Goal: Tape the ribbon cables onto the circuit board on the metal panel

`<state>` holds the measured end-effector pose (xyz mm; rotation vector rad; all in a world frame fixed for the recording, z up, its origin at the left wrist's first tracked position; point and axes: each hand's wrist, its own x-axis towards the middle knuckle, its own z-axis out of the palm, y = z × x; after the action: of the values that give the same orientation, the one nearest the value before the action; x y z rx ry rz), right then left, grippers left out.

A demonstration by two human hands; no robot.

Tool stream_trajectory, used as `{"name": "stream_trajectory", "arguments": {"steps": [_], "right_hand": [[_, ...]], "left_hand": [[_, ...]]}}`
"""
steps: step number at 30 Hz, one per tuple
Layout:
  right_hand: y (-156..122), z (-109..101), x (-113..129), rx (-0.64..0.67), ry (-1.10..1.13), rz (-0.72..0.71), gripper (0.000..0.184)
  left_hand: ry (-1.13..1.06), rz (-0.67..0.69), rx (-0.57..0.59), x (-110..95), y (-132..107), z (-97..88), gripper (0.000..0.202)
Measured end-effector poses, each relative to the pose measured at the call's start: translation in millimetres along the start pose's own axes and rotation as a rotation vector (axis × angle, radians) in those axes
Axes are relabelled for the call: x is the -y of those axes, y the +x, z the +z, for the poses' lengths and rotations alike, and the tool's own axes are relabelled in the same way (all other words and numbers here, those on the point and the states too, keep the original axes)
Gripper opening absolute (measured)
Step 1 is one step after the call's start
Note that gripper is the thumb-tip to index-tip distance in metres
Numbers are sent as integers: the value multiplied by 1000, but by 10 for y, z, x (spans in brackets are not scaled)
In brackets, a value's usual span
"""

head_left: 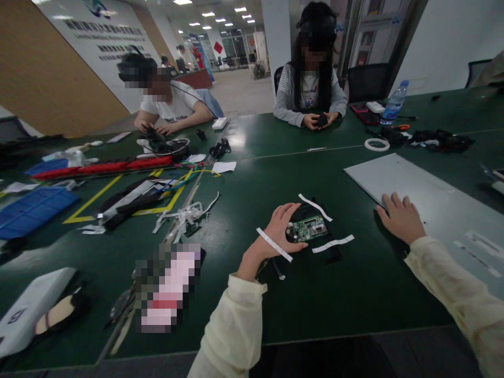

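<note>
My left hand (279,231) holds the left end of a green circuit board (311,229), with the thumb along its near edge and the fingers over the far side. Black material shows under and around the board. One white strip (274,244) lies across the back of my left hand near the wrist. Two more white strips (315,207) lie beyond and in front of the board. My right hand (402,216) is open, its fingers stretched out over the left edge of a large pale flat panel (417,184) on the table.
A phone (173,289), tangled white strips (188,216) and a white case (31,310) lie left on the green table (271,173). A tape roll (377,144) and a water bottle (395,103) are far right. Two people sit opposite, handling dark objects.
</note>
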<state>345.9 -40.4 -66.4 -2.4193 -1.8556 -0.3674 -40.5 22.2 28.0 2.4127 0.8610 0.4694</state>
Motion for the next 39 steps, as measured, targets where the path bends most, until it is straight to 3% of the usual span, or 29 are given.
{"name": "stream_trajectory", "arguments": {"steps": [6, 14, 26, 34, 39], "right_hand": [[-153, -101, 186, 1, 84, -116, 58], [-455, -326, 644, 9, 225, -385, 56], [-782, -744, 1202, 43, 455, -760, 56], [-870, -890, 1448, 134, 519, -896, 64], [-915, -964, 1578, 169, 520, -974, 61]], "left_hand": [[44, 32, -30, 10, 3, -66, 94], [87, 98, -106, -7, 1, -154, 93], [89, 85, -123, -32, -37, -194, 94], [87, 169, -170, -65, -22, -158, 93], [91, 147, -163, -19, 6, -116, 92]]}}
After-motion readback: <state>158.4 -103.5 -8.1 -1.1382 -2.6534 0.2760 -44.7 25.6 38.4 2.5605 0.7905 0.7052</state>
